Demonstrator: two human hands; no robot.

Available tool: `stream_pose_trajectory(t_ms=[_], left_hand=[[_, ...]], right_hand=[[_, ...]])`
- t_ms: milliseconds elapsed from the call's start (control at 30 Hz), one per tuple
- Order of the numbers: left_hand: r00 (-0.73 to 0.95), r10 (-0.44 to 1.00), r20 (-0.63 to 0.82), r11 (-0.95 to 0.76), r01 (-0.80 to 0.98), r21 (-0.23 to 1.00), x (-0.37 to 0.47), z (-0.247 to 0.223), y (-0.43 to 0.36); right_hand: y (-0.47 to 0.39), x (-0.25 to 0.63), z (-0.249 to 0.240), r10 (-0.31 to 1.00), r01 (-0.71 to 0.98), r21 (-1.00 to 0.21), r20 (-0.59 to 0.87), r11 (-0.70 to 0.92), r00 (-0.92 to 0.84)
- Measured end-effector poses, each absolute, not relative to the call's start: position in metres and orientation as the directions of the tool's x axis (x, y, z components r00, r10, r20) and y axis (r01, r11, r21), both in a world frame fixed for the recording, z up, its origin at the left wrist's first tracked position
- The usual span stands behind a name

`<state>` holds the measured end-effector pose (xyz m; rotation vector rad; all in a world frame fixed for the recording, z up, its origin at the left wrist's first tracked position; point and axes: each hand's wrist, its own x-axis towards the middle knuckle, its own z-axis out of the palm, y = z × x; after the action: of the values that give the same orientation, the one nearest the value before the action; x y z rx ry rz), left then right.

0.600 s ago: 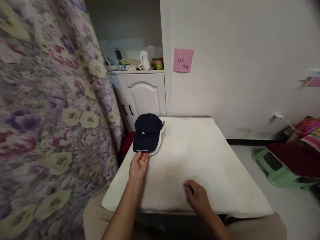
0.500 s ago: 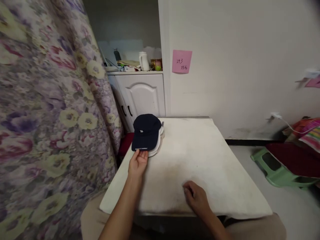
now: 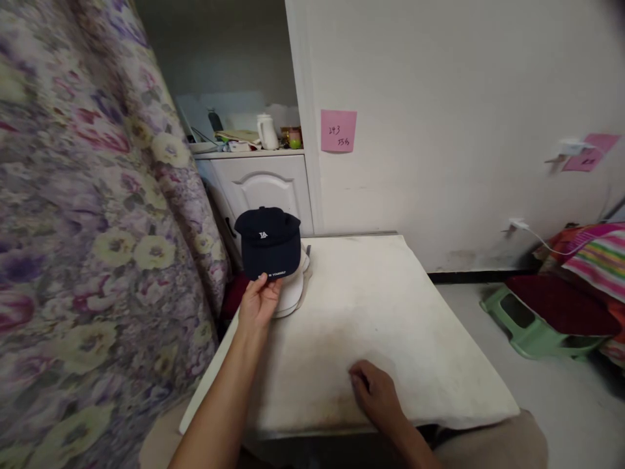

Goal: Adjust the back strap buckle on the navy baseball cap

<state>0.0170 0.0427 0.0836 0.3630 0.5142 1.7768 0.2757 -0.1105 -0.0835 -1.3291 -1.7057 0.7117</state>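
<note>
A navy cap (image 3: 271,244) with a white logo and lettering along its brim is raised at the far left of the table. My left hand (image 3: 260,301) pinches the front of the brim, thumb on top and fingers beneath. Below and partly behind it, pale caps (image 3: 291,296) lie stacked on the cloth, largely covered by the navy one. My right hand (image 3: 375,391) rests loosely curled near the front edge of the table, touching no object but the cloth; its fingertips are tucked in.
The table (image 3: 361,293) has a stained whitish cover. A floral curtain (image 3: 112,260) hangs at the left. Behind stands a white cabinet (image 3: 266,182) with a jug (image 3: 267,131) on it. To the right is a green stool (image 3: 532,326) with a dark red top.
My left hand has lifted the navy cap off the pale caps, so more of them shows. The view has shifted slightly right. My right hand stays curled by the front edge.
</note>
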Motion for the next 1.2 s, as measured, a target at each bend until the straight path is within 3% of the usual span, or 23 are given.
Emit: stream_pose_trajectory(t_ms=[67,167,267,367,500,567,667,867,967,1100,1200], left_hand=[[-0.209,0.978,0.016,-0.186,-0.829,0.527,0.032,0.083,0.029],[-0.03,0.998,0.057,-0.057,-0.826,0.56,0.06,0.064,-0.006],[0.204,0.977,0.059,0.131,-0.797,0.589,0.089,0.026,-0.051],[0.323,0.945,-0.052,0.288,-0.748,0.597,0.11,-0.012,-0.094],[0.412,0.893,-0.183,0.424,-0.629,0.652,0.12,-0.041,-0.133],[0.445,0.871,-0.21,0.454,-0.562,0.691,0.12,-0.044,-0.144],[0.494,0.837,-0.237,0.497,-0.501,0.708,0.115,-0.041,-0.149],[0.314,0.907,-0.28,0.409,-0.504,0.761,0.09,-0.007,-0.136],[0.326,0.924,-0.201,0.355,-0.531,0.77,0.08,0.01,-0.123],[0.38,0.925,-0.022,0.295,-0.677,0.674,0.076,0.021,-0.112],[0.418,0.908,-0.003,0.312,-0.672,0.672,0.082,0.032,-0.109]], right_hand=[[-0.108,0.277,-0.081,0.975,0.347,-0.911,0.209,0.221,-0.072],[-0.102,0.284,-0.065,0.996,-0.107,-0.994,0.034,0.026,-0.078],[-0.096,0.299,-0.035,0.998,-0.582,-0.81,-0.035,-0.064,-0.06],[-0.093,0.314,-0.004,0.995,-0.782,-0.619,0.012,-0.074,-0.104],[-0.094,0.328,0.013,1.0,-0.845,-0.535,0.016,0.007,-0.001],[-0.099,0.331,0.014,0.998,-0.842,-0.537,0.023,0.056,0.052],[-0.109,0.332,0.019,0.998,-0.812,-0.583,0.068,0.038,-0.002],[-0.125,0.331,0.038,0.987,-0.748,-0.664,0.12,-0.003,-0.111],[-0.128,0.331,0.046,0.986,-0.744,-0.668,0.132,0.011,-0.105],[-0.13,0.332,0.051,0.992,-0.735,-0.677,0.106,0.02,-0.071],[-0.13,0.333,0.052,0.998,-0.709,-0.705,0.037,-0.004,-0.042]])
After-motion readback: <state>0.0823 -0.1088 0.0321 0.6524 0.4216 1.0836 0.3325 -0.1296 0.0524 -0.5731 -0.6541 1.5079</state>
